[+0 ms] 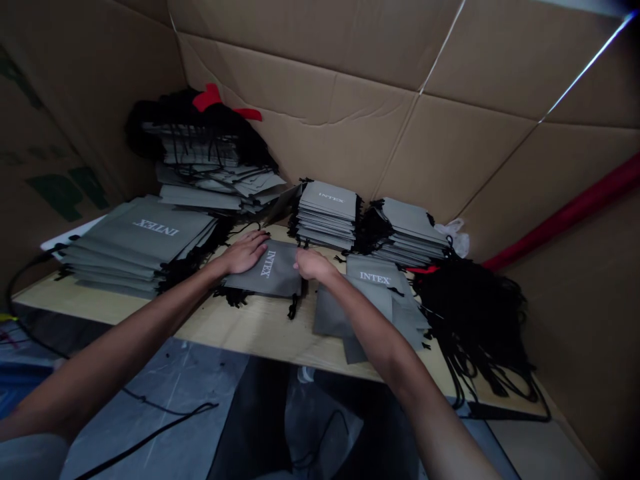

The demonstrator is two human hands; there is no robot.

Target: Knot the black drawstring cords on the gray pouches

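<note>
We are pressing our left hand (247, 252) flat on the grey bag (284, 270), fingers lying close together; our right hand (310, 264) is curling its fingers and apparently pinching the bag's 3 o'clock edge. The bag is lying on the table (260, 328), black cords (293, 307) trailing at 5 and 8 o'clock. We are judging it light, soft, floppy, hardly fragile, and favouring its flat edges for gripping, away from the cords.

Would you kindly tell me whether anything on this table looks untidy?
Yes: near the right hand, gray bags lie at uneven angles, unlike the neat stack behind; farther right, black cords sprawl tangled.
</note>
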